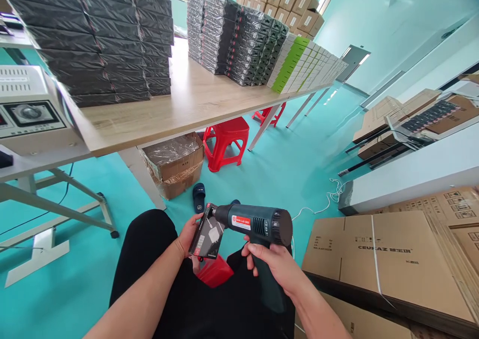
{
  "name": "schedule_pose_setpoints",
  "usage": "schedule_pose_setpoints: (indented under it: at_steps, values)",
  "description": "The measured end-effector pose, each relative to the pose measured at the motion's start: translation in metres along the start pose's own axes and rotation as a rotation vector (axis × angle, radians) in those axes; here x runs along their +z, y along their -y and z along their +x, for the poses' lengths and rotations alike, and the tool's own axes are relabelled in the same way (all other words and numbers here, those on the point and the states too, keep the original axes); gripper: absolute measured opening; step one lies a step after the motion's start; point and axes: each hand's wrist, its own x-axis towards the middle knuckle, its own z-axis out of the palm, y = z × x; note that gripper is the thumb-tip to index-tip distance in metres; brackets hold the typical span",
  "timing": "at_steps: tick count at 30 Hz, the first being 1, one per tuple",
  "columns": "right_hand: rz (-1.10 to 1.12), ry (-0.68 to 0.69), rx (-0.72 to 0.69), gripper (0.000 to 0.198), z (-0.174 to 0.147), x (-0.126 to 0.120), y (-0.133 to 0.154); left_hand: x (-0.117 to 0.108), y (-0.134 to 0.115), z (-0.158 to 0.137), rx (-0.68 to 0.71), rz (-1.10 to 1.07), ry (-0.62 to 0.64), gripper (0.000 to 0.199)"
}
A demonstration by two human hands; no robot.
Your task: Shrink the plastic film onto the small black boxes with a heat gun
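Observation:
A small black retail box [208, 236] with a white device printed on its face is held in my left hand [188, 235], whose fingers close around its left side. My right hand [267, 256] grips the handle of a dark green heat gun [258, 221] with a red and white label. Its nozzle points left, right at the upper right edge of the box; whether it touches, I cannot tell. Below the box, between my black-clad legs, something red [216, 273] shows, partly hidden.
A wooden table [130, 122] ahead bears stacks of black wrapped boxes [108, 39] and white-and-green boxes [303, 64]. Beneath stand an open carton [174, 167] and a red stool [226, 142]. A machine [32, 109] is at left, cartons [389, 259] at right. A white cord [314, 210] crosses the floor.

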Motion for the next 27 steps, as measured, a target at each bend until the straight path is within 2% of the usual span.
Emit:
schedule_pose_setpoints:
  at_steps: [2, 5, 6, 12, 17, 21, 27]
  values:
    - [-0.032, 0.073, 0.04, 0.027, -0.003, -0.001, 0.0, -0.002, 0.0, 0.002, -0.028, 0.024, 0.046, 0.037]
    - [-0.148, 0.304, 0.145, 0.018, -0.012, -0.003, -0.002, -0.006, 0.0, 0.005, -0.022, 0.023, 0.053, 0.038]
    - [-0.153, 0.315, 0.154, 0.018, -0.013, -0.003, -0.003, -0.006, 0.001, 0.006, -0.016, 0.028, 0.054, 0.039]
    - [0.182, -0.032, 0.045, 0.031, 0.006, 0.007, 0.003, -0.006, 0.001, 0.004, -0.005, 0.063, 0.04, 0.039]
    - [0.229, -0.083, 0.011, 0.032, 0.024, 0.0, 0.006, -0.004, 0.0, 0.001, 0.005, 0.045, 0.059, 0.038]
    - [0.221, -0.218, 0.027, 0.033, 0.027, -0.016, -0.002, -0.006, 0.0, 0.0, 0.003, 0.028, 0.078, 0.039]
    - [0.314, -0.091, 0.016, 0.032, 0.024, -0.004, 0.002, -0.005, -0.001, 0.004, 0.009, 0.055, 0.042, 0.037]
